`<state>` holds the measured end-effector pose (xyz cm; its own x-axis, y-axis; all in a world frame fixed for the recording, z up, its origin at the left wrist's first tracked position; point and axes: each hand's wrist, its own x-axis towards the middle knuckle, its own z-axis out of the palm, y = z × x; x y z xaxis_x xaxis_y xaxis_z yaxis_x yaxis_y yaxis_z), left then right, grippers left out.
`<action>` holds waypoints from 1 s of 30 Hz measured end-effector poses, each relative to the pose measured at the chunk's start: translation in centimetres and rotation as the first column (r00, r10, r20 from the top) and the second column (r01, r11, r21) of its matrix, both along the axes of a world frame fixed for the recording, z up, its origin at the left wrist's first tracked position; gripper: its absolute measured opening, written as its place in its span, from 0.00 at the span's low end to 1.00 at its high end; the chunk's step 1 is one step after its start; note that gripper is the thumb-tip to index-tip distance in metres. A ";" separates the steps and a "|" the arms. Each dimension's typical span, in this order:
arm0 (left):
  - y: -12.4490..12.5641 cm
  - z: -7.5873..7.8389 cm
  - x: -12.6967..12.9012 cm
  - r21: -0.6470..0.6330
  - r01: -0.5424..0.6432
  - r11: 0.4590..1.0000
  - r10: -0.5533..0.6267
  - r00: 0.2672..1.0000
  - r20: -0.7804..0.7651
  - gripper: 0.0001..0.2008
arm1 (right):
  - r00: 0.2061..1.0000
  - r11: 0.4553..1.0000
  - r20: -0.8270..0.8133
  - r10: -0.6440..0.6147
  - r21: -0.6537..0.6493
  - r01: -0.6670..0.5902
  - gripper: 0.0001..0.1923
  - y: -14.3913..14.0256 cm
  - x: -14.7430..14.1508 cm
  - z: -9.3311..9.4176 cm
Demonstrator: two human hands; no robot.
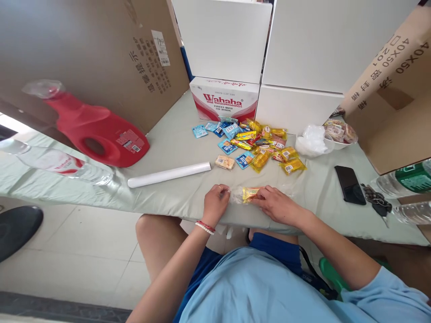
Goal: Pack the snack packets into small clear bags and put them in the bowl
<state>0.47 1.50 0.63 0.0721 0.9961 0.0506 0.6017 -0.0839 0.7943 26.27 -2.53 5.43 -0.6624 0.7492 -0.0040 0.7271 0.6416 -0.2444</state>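
At the near edge of a cloth-covered table (pixel 168 148), a seated person in a light blue shirt pinches a small yellow-and-orange snack packet (pixel 249 193) between two hands. The left hand (pixel 215 202), a beaded bracelet (pixel 205 226) at its wrist, grips the clear end of the wrapper; the right hand (pixel 274 204) closes its fingertips on the opposite end, so the packet lies flat on the cloth between them.

Just beyond, a white paper roll (pixel 169 174) lies slantwise to the left, and a black phone (pixel 349 184) rests to the right beside a bunch of keys (pixel 375 200). Farther back spreads a heap of snack packets (pixel 257 143), yellow ones massed on the right, blue ones on the left, with a white bowl (pixel 336 134) of more packets near a crumpled plastic bag (pixel 311 140). A red jug (pixel 97 130) lies on its side at far left. At the rear stands a Wahaha water carton (pixel 224 99) among white boxes (pixel 303 45).
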 end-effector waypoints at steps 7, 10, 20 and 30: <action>-2.1 2.0 5.5 0.014 0.140 0.990 -0.140 0.982 0.127 0.10 | 0.995 0.999 -0.089 -0.050 -0.010 0.050 0.20 -1.1 -0.3 -1.7; -3.5 1.9 7.6 0.123 0.284 0.951 -0.268 0.955 -0.130 0.14 | 0.973 0.997 -0.225 -0.051 -0.063 0.038 0.16 -1.7 0.6 -2.2; -5.6 1.2 8.9 0.139 0.447 0.884 -0.278 0.741 -0.611 0.20 | 0.584 0.628 -0.333 -0.740 -0.031 0.778 0.26 -0.1 6.7 -5.0; -5.5 0.3 9.2 0.168 0.462 0.871 -0.264 0.728 -0.633 0.19 | 0.623 0.724 -0.371 -0.689 -0.325 0.608 0.08 0.6 5.5 -2.2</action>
